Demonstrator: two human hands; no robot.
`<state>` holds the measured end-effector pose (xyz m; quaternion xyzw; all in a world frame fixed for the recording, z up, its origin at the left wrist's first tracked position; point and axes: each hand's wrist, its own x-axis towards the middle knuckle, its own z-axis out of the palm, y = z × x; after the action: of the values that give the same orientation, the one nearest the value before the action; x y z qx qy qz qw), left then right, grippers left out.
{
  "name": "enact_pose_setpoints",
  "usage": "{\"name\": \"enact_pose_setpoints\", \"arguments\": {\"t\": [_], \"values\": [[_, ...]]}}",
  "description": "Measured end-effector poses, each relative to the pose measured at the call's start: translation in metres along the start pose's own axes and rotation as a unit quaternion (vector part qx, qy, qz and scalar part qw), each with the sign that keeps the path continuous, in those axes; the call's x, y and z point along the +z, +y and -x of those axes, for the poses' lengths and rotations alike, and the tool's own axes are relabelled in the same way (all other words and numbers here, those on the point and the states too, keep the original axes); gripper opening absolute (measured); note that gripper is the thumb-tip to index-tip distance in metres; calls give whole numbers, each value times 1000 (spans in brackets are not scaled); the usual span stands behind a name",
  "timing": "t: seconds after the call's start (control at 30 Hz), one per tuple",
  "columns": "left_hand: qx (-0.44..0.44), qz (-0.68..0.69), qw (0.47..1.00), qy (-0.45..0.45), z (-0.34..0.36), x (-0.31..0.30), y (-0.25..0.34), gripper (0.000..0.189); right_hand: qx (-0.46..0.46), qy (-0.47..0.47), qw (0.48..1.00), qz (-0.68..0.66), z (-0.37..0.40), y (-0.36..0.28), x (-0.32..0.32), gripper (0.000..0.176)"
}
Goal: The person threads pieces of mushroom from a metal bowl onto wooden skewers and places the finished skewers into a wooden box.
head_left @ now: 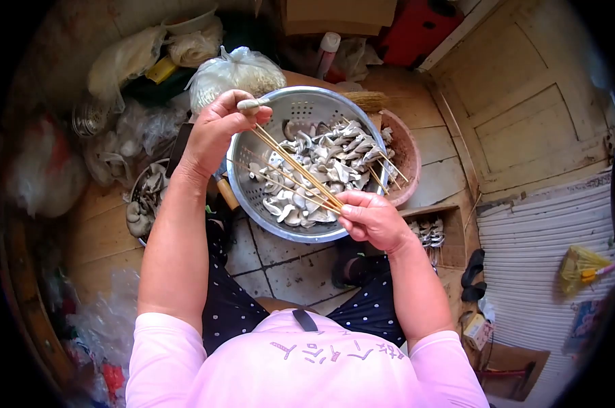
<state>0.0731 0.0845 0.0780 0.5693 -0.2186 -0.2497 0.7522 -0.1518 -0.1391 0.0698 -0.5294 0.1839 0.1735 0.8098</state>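
We see skewers (296,164) slanting up-left from the right hand (377,219), whose grip pinches them; left hand (216,128) at far ends, grip unclear.

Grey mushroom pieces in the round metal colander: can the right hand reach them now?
Probably yes: the right hand is near the pieces in the open colander, though thin tan sticks occupy its grip.
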Motion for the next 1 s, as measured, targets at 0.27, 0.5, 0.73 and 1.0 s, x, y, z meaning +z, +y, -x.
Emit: {"name": "enact_pose_setpoints", "arguments": {"t": [0.27, 0.5, 0.73, 1.0], "values": [[-54, -4, 998, -37, 6, 20, -4, 21, -1, -4, 999, 45, -2, 0, -3, 28], [-30, -14, 998, 49, -3, 9, -5, 17, -3, 11, 998, 60, -1, -5, -8, 29], [-55, 92, 988, 113, -4, 8, -7, 19, -25, 30, 999, -8, 5, -10, -9, 31], [-57, 140, 985, 83, -5, 22, -12, 24, -29, 21, 999, 26, 0, -2, -8, 29]]}}
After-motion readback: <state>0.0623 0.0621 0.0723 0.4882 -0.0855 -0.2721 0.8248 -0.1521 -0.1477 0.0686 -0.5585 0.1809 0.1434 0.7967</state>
